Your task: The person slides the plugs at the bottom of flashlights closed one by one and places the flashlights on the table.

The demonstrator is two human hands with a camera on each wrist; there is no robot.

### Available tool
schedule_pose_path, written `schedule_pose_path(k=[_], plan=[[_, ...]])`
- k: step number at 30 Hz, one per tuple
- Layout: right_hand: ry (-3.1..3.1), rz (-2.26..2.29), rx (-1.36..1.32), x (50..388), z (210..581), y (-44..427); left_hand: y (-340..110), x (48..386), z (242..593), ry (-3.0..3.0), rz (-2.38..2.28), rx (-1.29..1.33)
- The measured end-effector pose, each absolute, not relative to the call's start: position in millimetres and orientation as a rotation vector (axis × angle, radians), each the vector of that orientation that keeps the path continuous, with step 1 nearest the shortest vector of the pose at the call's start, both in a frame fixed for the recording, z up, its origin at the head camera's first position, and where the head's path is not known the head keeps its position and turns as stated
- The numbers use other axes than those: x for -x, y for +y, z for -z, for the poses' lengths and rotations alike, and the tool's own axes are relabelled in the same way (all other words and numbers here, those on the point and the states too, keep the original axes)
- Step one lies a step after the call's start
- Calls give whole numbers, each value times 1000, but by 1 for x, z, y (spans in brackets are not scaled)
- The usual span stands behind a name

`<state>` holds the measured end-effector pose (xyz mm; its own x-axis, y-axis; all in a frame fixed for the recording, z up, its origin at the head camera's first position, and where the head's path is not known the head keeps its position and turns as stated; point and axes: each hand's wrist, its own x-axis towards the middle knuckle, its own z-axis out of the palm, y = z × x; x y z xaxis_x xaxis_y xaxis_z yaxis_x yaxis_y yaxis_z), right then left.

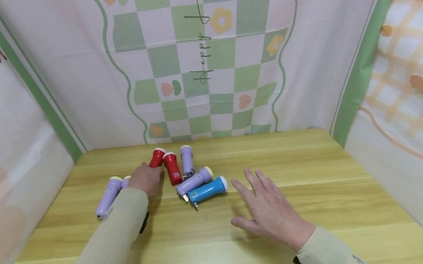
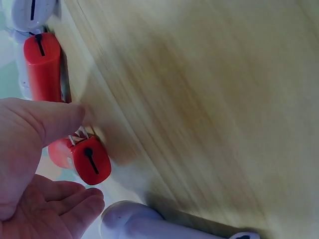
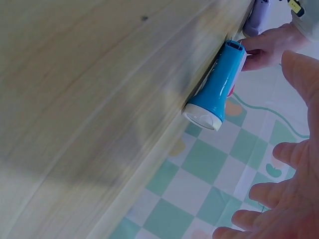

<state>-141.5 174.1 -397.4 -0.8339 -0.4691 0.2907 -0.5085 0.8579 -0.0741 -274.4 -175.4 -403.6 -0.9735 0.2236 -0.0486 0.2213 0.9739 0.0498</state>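
Note:
My left hand [image 1: 147,180] is at a red flashlight [image 1: 156,158] with a pale lens rim. In the left wrist view, thumb and fingers lie on either side of that flashlight's tail, where metal prongs stick out, with small gaps showing. A second red flashlight [image 1: 173,168] lies just right of it. My right hand [image 1: 273,212] hovers over the table, fingers spread, holding nothing. Nearest to it lies a blue flashlight [image 1: 208,190] with its prongs out. Touching or close beside the blue one is a purple flashlight [image 1: 195,180]; another purple flashlight [image 1: 186,158] lies behind.
Left of my left hand lies a purple flashlight [image 1: 109,196], with another purple one [image 1: 125,181] mostly hidden by the hand. The wooden table [image 1: 297,152] ends at a checkered cloth backdrop [image 1: 222,56]. Cloth panels [image 1: 17,129] flank the sides.

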Motion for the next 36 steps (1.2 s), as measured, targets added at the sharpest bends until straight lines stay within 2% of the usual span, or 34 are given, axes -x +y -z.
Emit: schedule_pose_path(k=[27, 36], plan=[[-2767, -220, -740, 142, 398, 173, -177, 278, 403, 3111, 45, -425], [-2759, -225, -748, 141, 397, 172, -175, 273, 394, 3173, 18, -419]])
